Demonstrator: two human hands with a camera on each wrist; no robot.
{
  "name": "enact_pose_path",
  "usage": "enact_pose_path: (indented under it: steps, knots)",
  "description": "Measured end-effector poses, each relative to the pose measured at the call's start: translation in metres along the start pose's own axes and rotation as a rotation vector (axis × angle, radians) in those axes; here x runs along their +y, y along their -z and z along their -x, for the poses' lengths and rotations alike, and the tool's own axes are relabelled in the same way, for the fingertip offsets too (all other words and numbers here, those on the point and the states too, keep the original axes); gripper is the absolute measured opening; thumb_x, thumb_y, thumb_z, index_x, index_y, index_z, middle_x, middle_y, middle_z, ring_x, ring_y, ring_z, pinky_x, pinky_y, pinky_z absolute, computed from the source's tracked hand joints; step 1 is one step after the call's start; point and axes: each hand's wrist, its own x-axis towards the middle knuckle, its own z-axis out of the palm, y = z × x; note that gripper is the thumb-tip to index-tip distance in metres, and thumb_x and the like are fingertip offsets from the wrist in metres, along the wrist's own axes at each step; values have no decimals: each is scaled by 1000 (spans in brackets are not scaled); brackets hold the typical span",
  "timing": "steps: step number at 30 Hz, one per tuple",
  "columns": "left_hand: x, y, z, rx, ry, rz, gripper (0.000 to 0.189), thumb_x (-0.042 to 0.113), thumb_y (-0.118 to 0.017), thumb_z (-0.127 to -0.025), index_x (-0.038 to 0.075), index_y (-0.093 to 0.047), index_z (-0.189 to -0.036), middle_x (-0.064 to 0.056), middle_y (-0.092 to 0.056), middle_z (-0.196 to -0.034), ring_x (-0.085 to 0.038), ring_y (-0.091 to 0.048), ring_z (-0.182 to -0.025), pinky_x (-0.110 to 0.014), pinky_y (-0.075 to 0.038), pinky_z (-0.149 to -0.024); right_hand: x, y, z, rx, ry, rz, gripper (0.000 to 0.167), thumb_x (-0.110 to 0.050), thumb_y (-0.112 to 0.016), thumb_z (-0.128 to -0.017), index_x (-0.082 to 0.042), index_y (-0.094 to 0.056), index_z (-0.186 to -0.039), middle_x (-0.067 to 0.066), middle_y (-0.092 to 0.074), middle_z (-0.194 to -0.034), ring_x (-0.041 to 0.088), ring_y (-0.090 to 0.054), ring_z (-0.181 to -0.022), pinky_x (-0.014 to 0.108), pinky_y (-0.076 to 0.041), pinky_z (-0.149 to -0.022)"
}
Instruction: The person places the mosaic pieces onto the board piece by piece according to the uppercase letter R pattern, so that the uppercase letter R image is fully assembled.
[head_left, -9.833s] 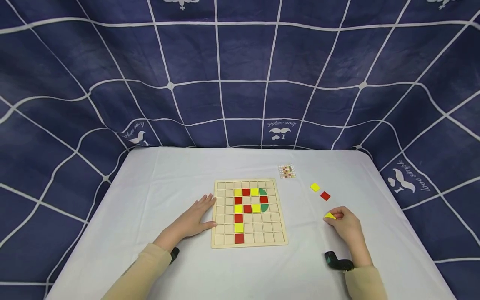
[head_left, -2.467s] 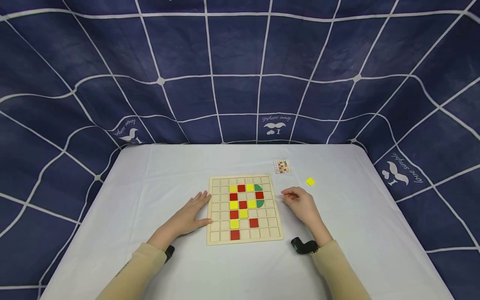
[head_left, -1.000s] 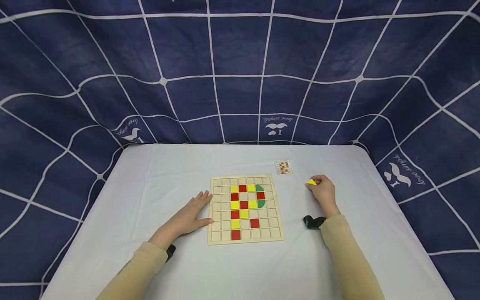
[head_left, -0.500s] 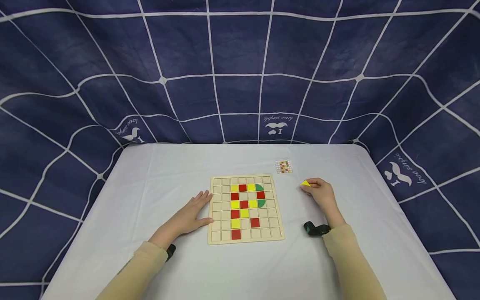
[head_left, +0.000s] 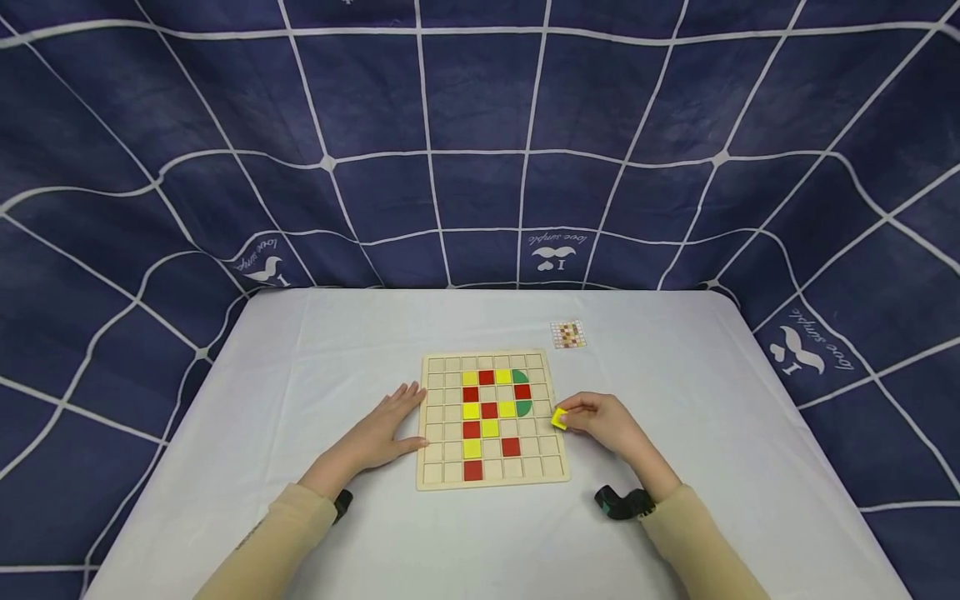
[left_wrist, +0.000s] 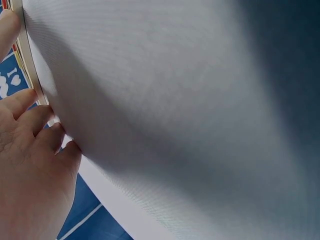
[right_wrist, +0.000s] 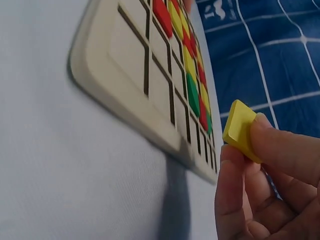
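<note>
A pale wooden grid board (head_left: 551,468) lies mid-table in the head view. Red and yellow square tiles and two green rounded tiles sit in its cells; among them are a lone red tile (head_left: 511,447) low on the board and a yellow tile (head_left: 490,428) above and left of it. My right hand (head_left: 603,421) pinches a yellow square tile (right_wrist: 242,131) between thumb and fingers, at the board's right edge. My left hand (head_left: 375,437) lies with fingers spread, fingertips and thumb at the board's left edge.
A small printed card (head_left: 568,334) with a coloured grid pattern lies beyond the board's upper right corner. White cloth (head_left: 360,333) covers the table. A dark blue curtain with white lines (head_left: 480,200) surrounds its back and sides.
Since the oldest frame, a yellow and a red tile have joined the board. My right hand picked up the last loose yellow tile and carried it left to the board's edge. My left hand stays put.
</note>
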Motion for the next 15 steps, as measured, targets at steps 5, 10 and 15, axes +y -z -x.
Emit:
enact_pose_path:
  steps: [5,10,15]
  knots:
    - [0,0,1,5,-3,-4,86,40,-71,-88,5,-30,-154,-16,-22,-163,-35,-15,-152,-51,-17,-125,-2,-14,9,-66,3,16,14,-12,-77,-83,-8,-74,-97,1,-70,-79,14,-65,-72,24,-57,-65]
    - [0,0,0,10,-7,-6,86,39,-72,-88,4,-30,-154,-16,-22,-163,-35,-15,-152,-52,-17,-124,-2,-24,16,-102,60,88,10,-9,-78,-81,-10,-74,-89,0,-67,-74,13,-61,-68,21,-52,-61]
    - [0,-1,0,11,-10,-1,86,39,-72,-88,4,-30,-154,-17,-23,-162,-35,-16,-152,-52,-17,-124,-4,-32,23,-114,118,170,9,-9,-78,-81,-13,-72,-84,-2,-64,-71,13,-57,-66,19,-47,-57]
